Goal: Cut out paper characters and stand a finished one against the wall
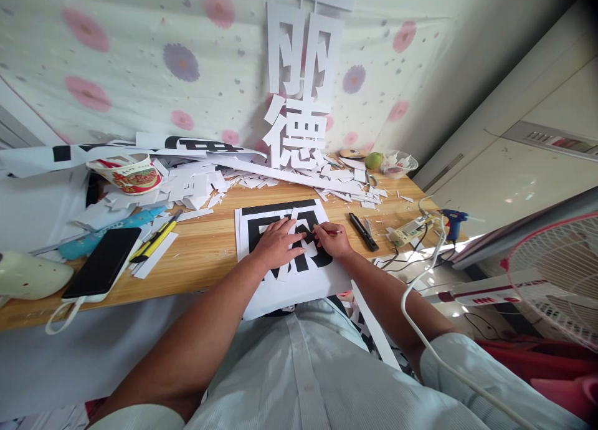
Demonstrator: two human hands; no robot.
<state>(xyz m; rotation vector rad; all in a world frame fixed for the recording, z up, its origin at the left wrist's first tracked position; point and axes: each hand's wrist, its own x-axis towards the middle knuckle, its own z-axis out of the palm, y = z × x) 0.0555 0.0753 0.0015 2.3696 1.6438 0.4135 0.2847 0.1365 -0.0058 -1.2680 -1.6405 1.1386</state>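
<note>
A white sheet printed with a large black character (261, 296) lies at the table's front edge, its lower part reaching over the edge. My left hand (279, 243) rests on the sheet with its fingers spread, pressing it flat. To its right my right hand (332, 240) is closed round a thin dark red tool (338, 232), which looks like a pen or a fine knife. Its tip is hidden by my fingers, over the right part of the character. A black marker-like object (363, 232) lies just right of my right hand.
Paper scraps (187, 184), a noodle bowl (133, 176), a black phone (103, 265) and yellow cutters (156, 237) lie left. Cut-out white characters (299, 131) stand at the back. Right are a blue glue gun (453, 223), a power strip (408, 230) and a hanging white cable (411, 321).
</note>
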